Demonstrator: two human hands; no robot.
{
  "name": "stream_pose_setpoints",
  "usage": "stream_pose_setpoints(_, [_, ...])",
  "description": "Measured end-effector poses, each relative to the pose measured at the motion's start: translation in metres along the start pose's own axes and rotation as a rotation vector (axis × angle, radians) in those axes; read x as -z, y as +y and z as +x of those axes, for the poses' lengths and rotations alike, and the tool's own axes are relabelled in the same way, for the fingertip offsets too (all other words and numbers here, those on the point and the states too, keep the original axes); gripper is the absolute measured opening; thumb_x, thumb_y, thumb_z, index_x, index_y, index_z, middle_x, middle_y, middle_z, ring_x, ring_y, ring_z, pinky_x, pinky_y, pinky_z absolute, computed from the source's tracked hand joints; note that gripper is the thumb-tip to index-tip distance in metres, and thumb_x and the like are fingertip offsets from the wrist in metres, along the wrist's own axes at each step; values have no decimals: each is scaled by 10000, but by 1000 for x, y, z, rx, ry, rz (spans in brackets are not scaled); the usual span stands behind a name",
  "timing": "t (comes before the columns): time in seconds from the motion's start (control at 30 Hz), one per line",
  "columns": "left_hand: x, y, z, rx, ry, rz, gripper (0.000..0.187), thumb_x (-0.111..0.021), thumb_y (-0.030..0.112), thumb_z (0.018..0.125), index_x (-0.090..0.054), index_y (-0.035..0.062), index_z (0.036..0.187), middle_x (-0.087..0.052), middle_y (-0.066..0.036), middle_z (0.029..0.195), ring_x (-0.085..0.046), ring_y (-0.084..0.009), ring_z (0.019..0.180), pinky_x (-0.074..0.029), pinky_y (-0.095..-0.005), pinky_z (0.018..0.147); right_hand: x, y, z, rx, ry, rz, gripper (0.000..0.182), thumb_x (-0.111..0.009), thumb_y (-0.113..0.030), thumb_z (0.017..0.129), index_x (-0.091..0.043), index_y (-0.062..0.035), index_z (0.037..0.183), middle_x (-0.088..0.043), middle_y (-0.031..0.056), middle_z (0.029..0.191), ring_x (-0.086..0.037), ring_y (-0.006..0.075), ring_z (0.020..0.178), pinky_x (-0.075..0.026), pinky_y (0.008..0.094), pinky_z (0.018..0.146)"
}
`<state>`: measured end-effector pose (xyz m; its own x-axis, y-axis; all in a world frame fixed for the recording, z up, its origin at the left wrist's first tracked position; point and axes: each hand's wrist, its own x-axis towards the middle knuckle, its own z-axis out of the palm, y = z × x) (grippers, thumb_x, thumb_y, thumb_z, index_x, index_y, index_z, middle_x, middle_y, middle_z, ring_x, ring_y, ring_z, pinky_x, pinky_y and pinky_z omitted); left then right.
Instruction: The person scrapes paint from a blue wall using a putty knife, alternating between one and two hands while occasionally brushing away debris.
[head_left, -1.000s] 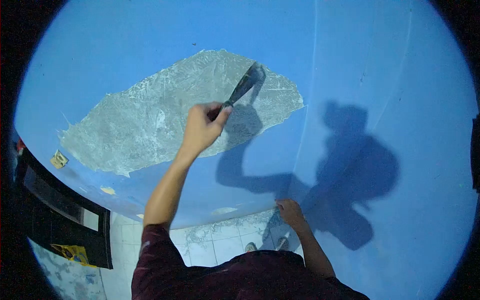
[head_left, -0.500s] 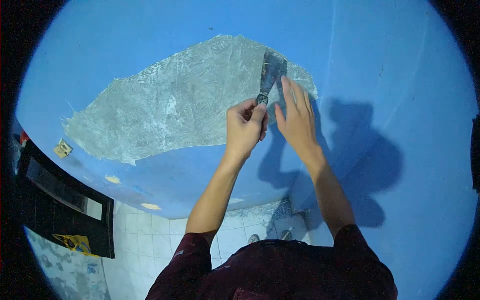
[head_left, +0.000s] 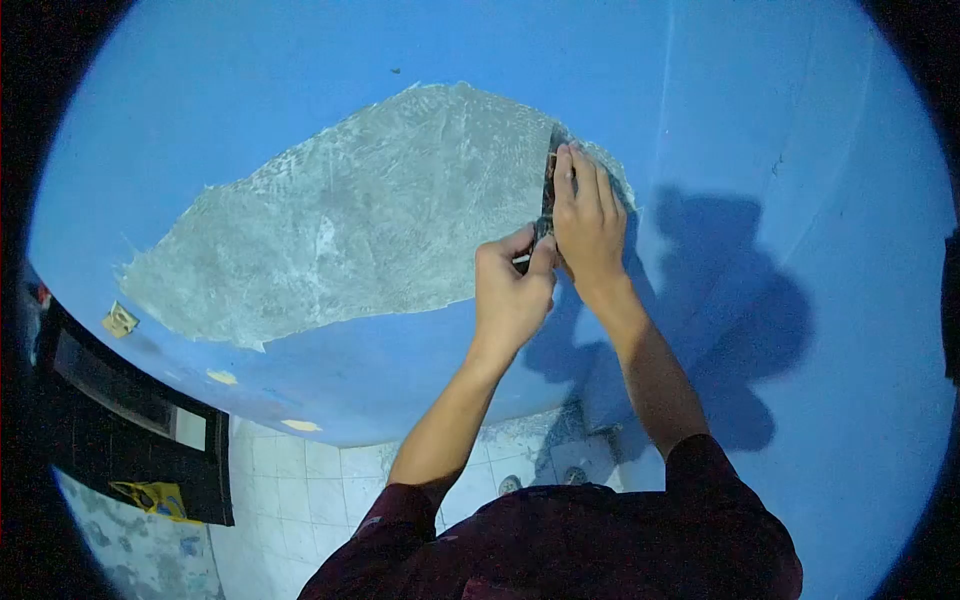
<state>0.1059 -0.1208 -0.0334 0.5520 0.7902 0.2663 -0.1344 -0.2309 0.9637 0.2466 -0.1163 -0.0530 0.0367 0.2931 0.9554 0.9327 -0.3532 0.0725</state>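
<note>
My left hand is closed round the dark handle of a putty knife. Its broad blade stands against the right end of a grey bare patch on a blue wall. Over the blade lies my right hand, fingers stretched out and pointing up, touching it and hiding much of its face. The patch is rough and streaked, with ragged edges.
Shadows fall on the wall at right, near a corner. A beige socket sits at lower left, above a dark wooden frame with a yellow bag. White floor tiles lie below.
My left hand has moved right and slightly down with the putty knife. My right hand has come left onto the blade, from beside it.
</note>
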Motion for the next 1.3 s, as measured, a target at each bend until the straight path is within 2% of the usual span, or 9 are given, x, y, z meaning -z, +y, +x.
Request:
stream_pose_setpoints(0.2, [-12, -5, -1, 34, -13, -94, 162, -574, 88, 997, -643, -11, 889, -529, 10, 659, -451, -48, 525, -327, -232, 397, 7, 12, 5, 87, -43, -3, 420, -608, -85, 862, -586, 73, 1251, -623, 178, 1245, -617, 272, 1144, -552, 329, 906])
stream_pose_setpoints(0.27, [-15, -11, 0, -44, 28, -131, 159, -573, 83, 999, -638, -9, 887, -523, 8, 642, -440, -49, 510, -315, -228, 391, 4, 11, 5, 88, -31, 10, 422, -609, -82, 853, -587, 79, 1242, -623, 185, 1242, -621, 276, 1130, -550, 334, 907])
stream_pose_setpoints(0.5, [2, 7, 4, 41, -22, -35, 162, -572, 77, 998, -650, -17, 892, -511, 3, 584, -409, -49, 458, -310, -229, 381, 1, 2, 7, 35, -9, 16, 448, -608, -58, 809, -581, 104, 1225, -620, 216, 1224, -630, 299, 1086, -545, 350, 910])
stream_pose_setpoints(0.67, [-14, -19, 2, -4, 38, -174, 132, -614, 73, 980, -691, -31, 1014, -521, 6, 599, -422, -55, 456, -322, -244, 384, 4, 15, 7, 118, 21, 64, 422, -592, -65, 854, -573, 116, 1234, -624, 224, 1221, -631, 321, 1095, -545, 359, 910])
stream_pose_setpoints(0.83, [17, 4, 10, 40, -62, -46, 146, -597, 89, 983, -670, -9, 903, -525, 3, 607, -421, -49, 457, -311, -233, 382, 0, -5, 9, 48, -5, -65, 443, -596, -76, 835, -580, 131, 1226, -632, 240, 1203, -636, 319, 1084, -548, 360, 904])
stream_pose_setpoints(0.97, [5, -6, 10, 68, -60, -137, 148, -593, 76, 982, -694, -30, 963, -538, 12, 605, -457, -42, 476, -343, -232, 400, -5, 2, 6, 49, 17, -87, 445, -600, -77, 830, -585, 126, 1226, -632, 234, 1209, -636, 308, 1085, -546, 350, 916])
stream_pose_setpoints(1.03, [-5, -6, 5, 38, -19, -201, 170, -588, 92, 988, -651, -13, 871, -516, 10, 613, -421, -48, 468, -305, -236, 375, -3, 12, 6, 127, 21, -36, 433, -599, -78, 838, -589, 112, 1227, -634, 221, 1221, -636, 300, 1089, -543, 344, 924])
stream_pose_setpoints(1.23, [17, 3, 11, -18, -36, -4, 174, -596, 93, 984, -666, -20, 870, -532, 5, 606, -439, -48, 455, -319, -237, 375, 1, -6, 9, 55, -8, -78, 439, -608, -73, 830, -584, 117, 1225, -636, 226, 1208, -644, 290, 1060, -545, 335, 897])
stream_pose_setpoints(1.3, [23, 5, 15, 52, -81, -2, 151, -610, 77, 973, -700, -45, 976, -563, 13, 627, -487, -40, 507, -358, -228, 431, -5, -9, 8, 21, 14, -102, 441, -611, -67, 821, -587, 120, 1220, -631, 239, 1219, -648, 294, 1048, -549, 347, 896])
